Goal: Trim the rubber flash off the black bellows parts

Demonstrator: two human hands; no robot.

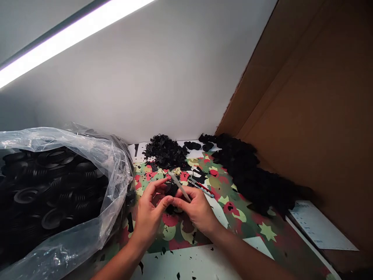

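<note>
My left hand [152, 205] is closed round a ribbed black part [171, 189] at the middle of the view. Close against it, my right hand [198, 206] grips a thin pale-grey tool [180, 186], which slants up and left across the black part. The thumbs of both hands nearly meet below the part. Fingers hide much of the part, and the tool's tip is too small to make out.
An open clear plastic bag [116, 186] of ribbed black parts fills the left side. Black scraps [166, 151] lie heaped behind the hands, near a red-and-silver tool [201, 187]. A long dark pile [247, 175] runs along the cardboard wall [314, 116]. A paper sheet [323, 227] lies right.
</note>
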